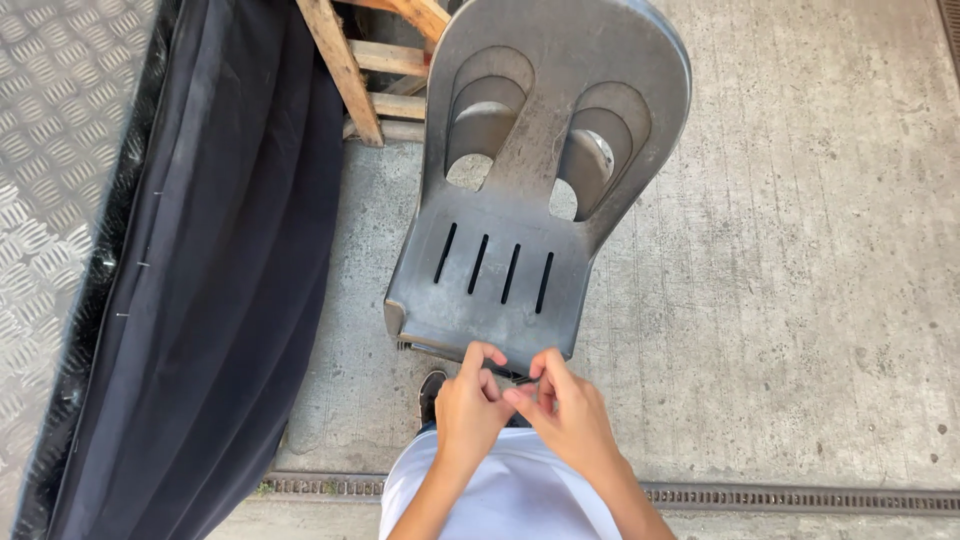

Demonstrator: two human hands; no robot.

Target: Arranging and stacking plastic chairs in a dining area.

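Nearest the camera: a white shirt [505,490] fills the bottom edge, both forearms reaching up and forward from it.
Left hand [470,400]: fingers curled inward, thumb and forefinger pinched at the fingertips of the other hand; whether anything small sits between them cannot be told.
Right hand [570,410]: fingers bent, tips meeting the left hand's, held just over the front lip of the chair; likewise nothing clearly grasped.
Shoe [431,392]: dark toe on the floor, just left of the left hand.
Drain grate [800,497]: a narrow metal strip running across the concrete floor [780,300].
Plastic chair [530,190]: grey, standing on the floor straight ahead, four slots in the seat, two arched openings in the backrest.
Dark cloth [220,270]: hanging at the left, beside a chequer-plate panel [50,160].
Wooden frame [365,60]: slats behind the chair, farthest off.
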